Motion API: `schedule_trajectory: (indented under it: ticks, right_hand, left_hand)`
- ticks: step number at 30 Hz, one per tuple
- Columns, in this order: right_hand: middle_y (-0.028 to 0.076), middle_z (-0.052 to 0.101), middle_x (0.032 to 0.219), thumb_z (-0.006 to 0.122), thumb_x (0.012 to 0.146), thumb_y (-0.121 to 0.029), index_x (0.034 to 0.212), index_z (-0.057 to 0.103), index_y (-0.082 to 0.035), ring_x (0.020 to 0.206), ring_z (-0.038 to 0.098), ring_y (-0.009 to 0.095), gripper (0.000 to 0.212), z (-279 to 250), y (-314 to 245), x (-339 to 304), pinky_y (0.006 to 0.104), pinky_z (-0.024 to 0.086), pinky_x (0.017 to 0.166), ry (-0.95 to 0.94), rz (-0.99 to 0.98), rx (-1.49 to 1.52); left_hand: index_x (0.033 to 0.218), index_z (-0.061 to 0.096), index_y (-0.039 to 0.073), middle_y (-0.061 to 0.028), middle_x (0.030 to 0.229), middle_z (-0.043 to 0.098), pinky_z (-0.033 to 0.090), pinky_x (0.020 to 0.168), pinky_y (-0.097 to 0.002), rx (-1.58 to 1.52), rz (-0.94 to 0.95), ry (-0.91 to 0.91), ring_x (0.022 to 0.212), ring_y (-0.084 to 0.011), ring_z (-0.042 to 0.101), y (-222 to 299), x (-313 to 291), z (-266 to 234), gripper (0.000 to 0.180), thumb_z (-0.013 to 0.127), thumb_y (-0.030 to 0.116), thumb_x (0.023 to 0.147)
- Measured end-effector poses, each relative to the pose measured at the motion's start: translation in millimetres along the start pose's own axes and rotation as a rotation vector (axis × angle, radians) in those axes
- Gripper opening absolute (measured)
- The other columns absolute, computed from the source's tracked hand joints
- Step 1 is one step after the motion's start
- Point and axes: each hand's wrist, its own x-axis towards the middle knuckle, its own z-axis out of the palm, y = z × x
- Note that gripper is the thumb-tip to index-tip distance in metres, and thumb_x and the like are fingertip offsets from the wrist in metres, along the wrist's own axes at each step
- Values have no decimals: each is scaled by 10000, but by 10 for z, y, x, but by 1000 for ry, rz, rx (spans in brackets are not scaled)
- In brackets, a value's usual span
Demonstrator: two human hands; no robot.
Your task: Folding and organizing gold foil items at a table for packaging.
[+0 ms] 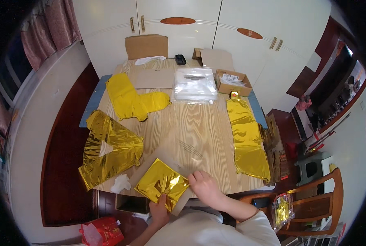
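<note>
A folded gold foil balloon [160, 178] lies on a piece of grey-brown cardboard [139, 177] at the table's near edge. My left hand [160, 210] is closed on its near edge, thumb on top of the foil. My right hand [204, 187] pinches at the right corner of the same foil, fingers bent together. To the left lies a flat, creased gold foil balloon [109, 145] with a pale triangular opening. Beyond it is an angled gold foil balloon [129, 98]. On the right edge rests a long gold foil balloon [248, 139].
Clear plastic bags [195, 84] are stacked at the far middle, beside an open cardboard box [234, 82]. A small black tray [180, 60] stands at the back. White crumpled paper [120, 184] lies near my left hand. A wooden chair [314, 205] with a packaged gold item [282, 210] is at right.
</note>
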Motion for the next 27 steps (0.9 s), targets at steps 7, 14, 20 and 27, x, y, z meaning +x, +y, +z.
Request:
schedule_trajectory:
  ticks: [7, 14, 20, 27]
  right_hand:
    - [72, 518, 744, 621, 681, -114, 783, 547, -71, 728, 566, 241, 133, 275, 15, 62, 341, 494, 641, 41, -29, 4]
    - [72, 522, 723, 630, 710, -112, 774, 557, -69, 725, 585, 232, 106, 385, 93, 239, 329, 498, 595, 90, -21, 35]
    - [83, 546, 753, 606, 711, -105, 778, 555, -48, 749, 611, 241, 102, 553, 78, 421, 341, 514, 592, -8, -34, 44]
    - [97, 562, 795, 583, 699, -87, 794, 554, -29, 790, 601, 243, 115, 541, -86, 429, 336, 527, 648, -28, -119, 100]
  left_hand:
    - [1070, 540, -32, -64, 972, 598, 493, 708, -268, -46, -51, 46, 817, -119, 595, 193, -138, 360, 177, 520, 91, 945]
    - [1118, 539, -34, -61, 1007, 602, 486, 751, -266, 10, -33, -57, 865, -123, 589, 7, -48, 227, 212, 520, 83, 942]
    - [1145, 533, -32, -57, 1027, 602, 482, 766, -266, -9, -16, -103, 872, -126, 585, -140, 17, 149, 233, 531, 70, 935]
    - [1195, 487, -32, -72, 1072, 586, 510, 787, -290, -66, -66, -93, 909, -140, 596, -95, 44, 179, 264, 510, 64, 949]
